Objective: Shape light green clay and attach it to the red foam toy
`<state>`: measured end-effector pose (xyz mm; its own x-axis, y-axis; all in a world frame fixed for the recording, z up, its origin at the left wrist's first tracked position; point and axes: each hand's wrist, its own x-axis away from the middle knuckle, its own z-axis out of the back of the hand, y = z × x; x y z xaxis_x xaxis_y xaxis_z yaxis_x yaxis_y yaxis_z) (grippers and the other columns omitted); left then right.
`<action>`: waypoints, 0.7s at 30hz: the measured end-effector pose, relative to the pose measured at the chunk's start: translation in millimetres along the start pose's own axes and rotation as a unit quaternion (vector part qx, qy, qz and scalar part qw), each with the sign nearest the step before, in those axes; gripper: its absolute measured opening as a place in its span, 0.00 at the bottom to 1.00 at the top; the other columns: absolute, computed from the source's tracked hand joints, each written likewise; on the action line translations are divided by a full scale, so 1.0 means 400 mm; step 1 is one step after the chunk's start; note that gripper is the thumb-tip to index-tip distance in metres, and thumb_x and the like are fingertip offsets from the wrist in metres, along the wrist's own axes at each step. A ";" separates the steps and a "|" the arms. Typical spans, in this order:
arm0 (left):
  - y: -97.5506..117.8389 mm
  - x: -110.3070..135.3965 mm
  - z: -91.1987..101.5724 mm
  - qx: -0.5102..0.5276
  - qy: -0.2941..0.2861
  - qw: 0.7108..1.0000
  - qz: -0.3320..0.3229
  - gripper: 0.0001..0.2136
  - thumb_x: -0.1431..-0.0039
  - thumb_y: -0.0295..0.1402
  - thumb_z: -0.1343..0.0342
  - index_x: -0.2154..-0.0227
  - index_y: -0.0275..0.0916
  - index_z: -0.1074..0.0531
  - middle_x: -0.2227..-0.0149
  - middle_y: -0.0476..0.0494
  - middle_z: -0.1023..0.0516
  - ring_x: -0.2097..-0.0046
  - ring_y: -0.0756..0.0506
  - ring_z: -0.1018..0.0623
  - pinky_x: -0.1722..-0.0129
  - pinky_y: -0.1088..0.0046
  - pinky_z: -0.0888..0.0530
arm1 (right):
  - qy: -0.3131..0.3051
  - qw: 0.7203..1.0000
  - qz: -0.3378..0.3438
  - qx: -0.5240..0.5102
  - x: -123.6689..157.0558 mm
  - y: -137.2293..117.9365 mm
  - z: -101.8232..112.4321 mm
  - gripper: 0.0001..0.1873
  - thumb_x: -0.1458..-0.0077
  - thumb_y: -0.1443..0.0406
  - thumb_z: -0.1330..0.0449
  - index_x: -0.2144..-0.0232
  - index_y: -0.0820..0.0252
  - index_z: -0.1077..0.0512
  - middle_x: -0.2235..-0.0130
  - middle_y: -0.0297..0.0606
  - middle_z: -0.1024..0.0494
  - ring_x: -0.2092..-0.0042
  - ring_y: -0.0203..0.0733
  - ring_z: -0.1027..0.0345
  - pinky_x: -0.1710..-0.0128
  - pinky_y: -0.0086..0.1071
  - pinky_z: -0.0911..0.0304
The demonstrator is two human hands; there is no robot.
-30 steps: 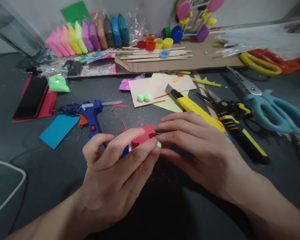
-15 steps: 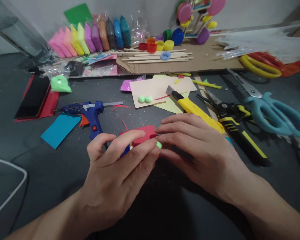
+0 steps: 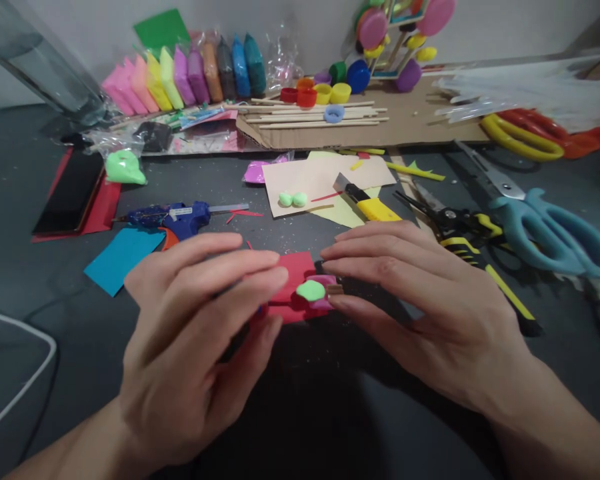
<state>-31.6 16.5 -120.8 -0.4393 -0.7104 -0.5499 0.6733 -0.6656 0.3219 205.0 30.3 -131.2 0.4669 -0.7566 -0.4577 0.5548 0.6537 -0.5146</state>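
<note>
A small red craft model [image 3: 296,270], made of flat red pieces, is between my hands. A flattened lump of light green clay [image 3: 311,291] sits on its right part, against a pink piece [image 3: 325,283]. My right hand [image 3: 420,307] curves round that right end, thumb and fingertips at a small brown part [image 3: 335,289]. My left hand [image 3: 200,333] is at the model's left end, thumb and fingers apart, hiding that end. Behind the model, two pale green clay balls [image 3: 293,199] lie on a cream card [image 3: 283,179].
A blue glue gun [image 3: 180,217] and a blue card [image 3: 123,257] lie to the left. On the right are a yellow utility knife [image 3: 380,208], black-and-yellow pliers [image 3: 460,227] and blue-handled scissors [image 3: 545,227]. Clay packets [image 3: 210,70] and wooden sticks [image 3: 300,115] line the back.
My left fingers have come off the green clay and moved left, spreading apart. The clay, now in plain view, looks flattened. My right hand stays at the model's right end.
</note>
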 end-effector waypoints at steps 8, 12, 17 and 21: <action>0.002 0.000 -0.026 0.029 0.010 0.999 0.041 0.10 0.37 0.26 0.40 0.54 0.42 0.26 0.55 0.43 0.16 0.45 0.37 0.22 0.42 0.50 0.29 | 0.000 1.000 0.011 -0.006 -0.001 0.001 -0.038 0.11 0.38 0.63 0.34 0.55 0.63 0.24 0.53 0.46 0.18 0.47 0.50 0.27 0.46 0.47 0.29; 0.003 0.001 -0.027 0.019 0.007 0.999 0.036 0.10 0.37 0.27 0.39 0.54 0.43 0.26 0.54 0.44 0.16 0.45 0.37 0.22 0.44 0.48 0.28 | -0.002 1.000 0.012 0.005 0.000 0.003 -0.045 0.10 0.38 0.63 0.34 0.57 0.63 0.24 0.54 0.47 0.18 0.47 0.51 0.28 0.46 0.48 0.30; 0.000 0.005 -0.027 0.007 -0.003 1.000 0.013 0.10 0.38 0.27 0.37 0.54 0.41 0.24 0.54 0.42 0.15 0.45 0.34 0.22 0.46 0.45 0.28 | -0.004 1.000 0.012 0.002 0.002 0.007 -0.046 0.06 0.37 0.65 0.35 0.58 0.60 0.25 0.54 0.44 0.18 0.47 0.50 0.28 0.46 0.49 0.29; 0.002 0.009 -0.028 -0.003 -0.011 1.000 0.000 0.09 0.38 0.27 0.37 0.56 0.42 0.23 0.54 0.41 0.15 0.44 0.32 0.23 0.48 0.43 0.29 | -0.008 1.000 0.014 -0.010 0.001 0.008 -0.046 0.05 0.37 0.66 0.35 0.58 0.58 0.26 0.55 0.42 0.18 0.48 0.49 0.28 0.47 0.48 0.29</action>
<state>-26.1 16.0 -131.3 -0.4527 -0.7149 -0.5328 0.6769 -0.6645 0.3165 194.3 32.2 -146.5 0.4940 -0.7375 -0.4605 0.5269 0.6752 -0.5162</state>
